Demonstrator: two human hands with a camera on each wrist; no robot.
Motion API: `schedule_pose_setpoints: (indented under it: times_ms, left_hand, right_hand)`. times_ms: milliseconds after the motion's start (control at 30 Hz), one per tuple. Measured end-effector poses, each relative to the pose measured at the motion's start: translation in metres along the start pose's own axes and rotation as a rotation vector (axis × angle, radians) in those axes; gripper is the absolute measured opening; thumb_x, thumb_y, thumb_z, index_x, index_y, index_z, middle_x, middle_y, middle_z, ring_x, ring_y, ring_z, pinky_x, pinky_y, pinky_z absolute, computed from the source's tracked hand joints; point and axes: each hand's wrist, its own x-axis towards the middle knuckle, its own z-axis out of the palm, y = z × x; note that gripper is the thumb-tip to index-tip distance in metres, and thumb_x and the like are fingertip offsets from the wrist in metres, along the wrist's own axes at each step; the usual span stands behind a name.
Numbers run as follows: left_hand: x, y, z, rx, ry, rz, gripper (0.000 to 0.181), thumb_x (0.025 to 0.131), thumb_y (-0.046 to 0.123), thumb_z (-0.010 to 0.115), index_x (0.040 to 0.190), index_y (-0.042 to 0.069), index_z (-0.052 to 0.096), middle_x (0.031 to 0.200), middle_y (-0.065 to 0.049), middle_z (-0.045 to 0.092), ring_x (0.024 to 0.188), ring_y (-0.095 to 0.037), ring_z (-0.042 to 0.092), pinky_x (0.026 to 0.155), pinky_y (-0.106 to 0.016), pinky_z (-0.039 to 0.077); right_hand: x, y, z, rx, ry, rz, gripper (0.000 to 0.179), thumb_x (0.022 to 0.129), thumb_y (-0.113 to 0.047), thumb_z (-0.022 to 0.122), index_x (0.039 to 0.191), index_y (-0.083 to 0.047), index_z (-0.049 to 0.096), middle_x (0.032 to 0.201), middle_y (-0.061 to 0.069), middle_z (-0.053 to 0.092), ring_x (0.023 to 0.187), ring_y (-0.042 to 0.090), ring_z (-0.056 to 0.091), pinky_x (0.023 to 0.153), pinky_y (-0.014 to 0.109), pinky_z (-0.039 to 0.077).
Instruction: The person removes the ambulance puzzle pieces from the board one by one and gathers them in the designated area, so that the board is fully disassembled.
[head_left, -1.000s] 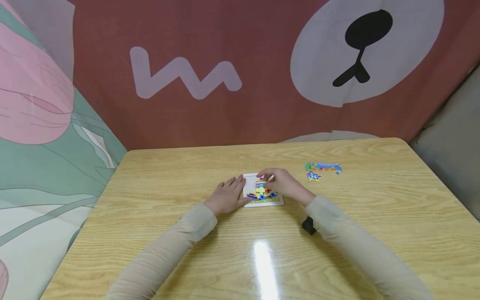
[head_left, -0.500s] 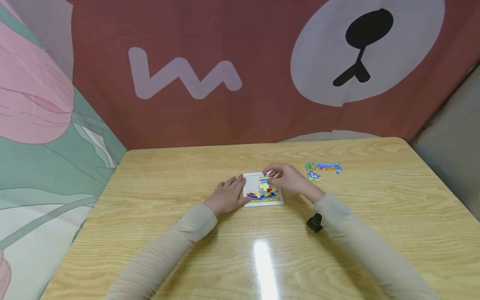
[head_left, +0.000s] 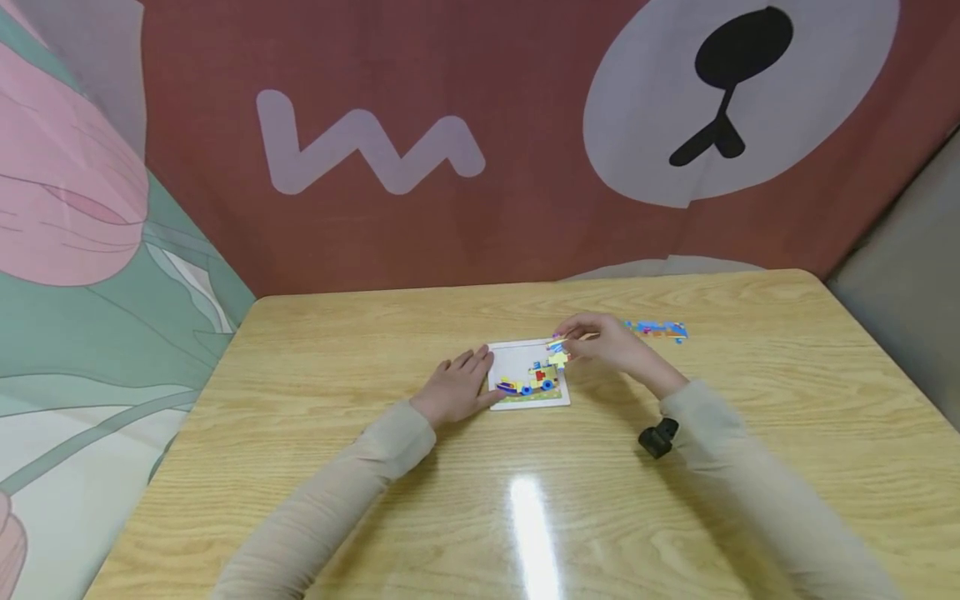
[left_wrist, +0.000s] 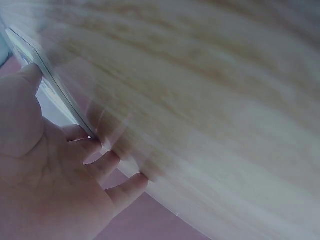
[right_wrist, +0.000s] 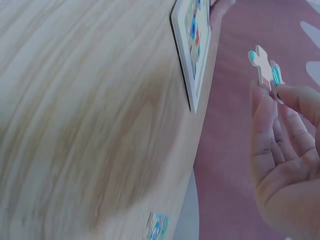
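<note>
A white jigsaw tray (head_left: 516, 356) lies on the table, its lower part filled with joined pieces (head_left: 542, 378) that show a yellow vehicle with blue wheels. My left hand (head_left: 452, 390) rests at the tray's left edge, fingers extended and thumb on the near left corner; the left wrist view shows the thumb over the tray rim (left_wrist: 62, 95). Above the tray's right side, my right hand (head_left: 613, 350) pinches a puzzle piece (head_left: 558, 358) between thumb and fingertips. In the right wrist view this puzzle piece (right_wrist: 264, 66) is held up, tilted, with cream and blue-striped parts.
Several loose blue and orange puzzle pieces (head_left: 660, 330) lie behind the right hand, partly hidden by it. A black wrist camera (head_left: 658, 437) hangs under the right wrist. Behind the wooden table (head_left: 337, 333) hangs a reddish-brown printed cloth (head_left: 420, 233).
My right hand has lifted the puzzle piece off the joined pieces and moved it right and back, uncovering more of the vehicle picture. The left hand stays put.
</note>
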Motion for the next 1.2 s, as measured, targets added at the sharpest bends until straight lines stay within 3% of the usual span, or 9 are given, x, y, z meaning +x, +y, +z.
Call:
schedule_pose_setpoints:
  times_ms: [100, 233, 533, 733, 833, 1100, 1200]
  left_hand:
    - [0.001, 0.0, 0.001, 0.001, -0.004, -0.006, 0.077, 0.097, 0.061, 0.032, 0.155, 0.013, 0.013, 0.163, -0.003, 0.01, 0.149, -0.025, 0.018, 0.119, -0.05, 0.023]
    - [0.002, 0.0, 0.0, -0.006, -0.008, -0.007, 0.077, 0.097, 0.06, 0.032, 0.155, 0.012, 0.013, 0.163, -0.003, 0.009, 0.149, -0.026, 0.017, 0.119, -0.05, 0.023]
    - [0.0, 0.001, -0.002, -0.012, -0.01, 0.002, 0.077, 0.098, 0.059, 0.032, 0.155, 0.012, 0.013, 0.163, -0.004, 0.01, 0.149, -0.026, 0.018, 0.119, -0.051, 0.022]
    - [0.001, 0.001, -0.002, -0.012, -0.013, -0.004, 0.077, 0.097, 0.06, 0.032, 0.155, 0.012, 0.013, 0.163, -0.004, 0.009, 0.149, -0.026, 0.017, 0.119, -0.05, 0.022]
    - [0.002, 0.001, 0.0, -0.004, -0.012, -0.008, 0.078, 0.097, 0.06, 0.032, 0.155, 0.012, 0.012, 0.163, -0.003, 0.009, 0.149, -0.025, 0.017, 0.12, -0.05, 0.022]
    - [0.001, 0.0, 0.0, -0.015, -0.002, -0.006, 0.077, 0.097, 0.06, 0.032, 0.155, 0.012, 0.014, 0.163, -0.003, 0.011, 0.149, -0.025, 0.018, 0.119, -0.05, 0.022]
    - [0.0, 0.0, -0.001, -0.014, -0.006, -0.009, 0.077, 0.097, 0.06, 0.032, 0.155, 0.013, 0.013, 0.163, -0.003, 0.01, 0.149, -0.025, 0.017, 0.119, -0.05, 0.022]
  right_hand:
    - [-0.005, 0.002, -0.008, -0.012, 0.026, 0.014, 0.03, 0.094, -0.016, 0.059, 0.12, -0.001, 0.062, 0.105, 0.018, 0.064, 0.089, 0.028, 0.069, 0.081, 0.044, 0.057]
    - [-0.01, 0.003, -0.018, -0.035, 0.078, 0.041, 0.034, 0.094, -0.019, 0.061, 0.122, -0.001, 0.062, 0.107, 0.017, 0.066, 0.085, 0.017, 0.07, 0.08, 0.041, 0.057]
    - [-0.021, 0.015, -0.038, -0.005, 0.134, 0.139, 0.039, 0.094, -0.018, 0.061, 0.126, 0.005, 0.058, 0.093, -0.006, 0.069, 0.076, 0.002, 0.066, 0.074, 0.027, 0.056]
    - [-0.025, 0.027, -0.054, -0.041, 0.163, 0.157, 0.042, 0.096, -0.017, 0.057, 0.129, 0.008, 0.054, 0.109, 0.009, 0.07, 0.076, -0.008, 0.06, 0.075, 0.025, 0.056]
    - [-0.028, 0.032, -0.062, -0.051, 0.174, 0.167, 0.043, 0.097, -0.017, 0.056, 0.13, 0.009, 0.052, 0.114, 0.011, 0.068, 0.077, -0.011, 0.059, 0.077, 0.024, 0.057]
    - [-0.037, 0.043, -0.079, -0.064, 0.193, 0.19, 0.043, 0.098, -0.014, 0.054, 0.131, 0.013, 0.049, 0.108, 0.001, 0.068, 0.074, -0.011, 0.059, 0.073, 0.019, 0.055]
    - [-0.039, 0.047, -0.083, -0.023, 0.19, 0.218, 0.044, 0.097, -0.011, 0.053, 0.132, 0.015, 0.047, 0.096, -0.011, 0.067, 0.073, -0.011, 0.059, 0.073, 0.018, 0.055]
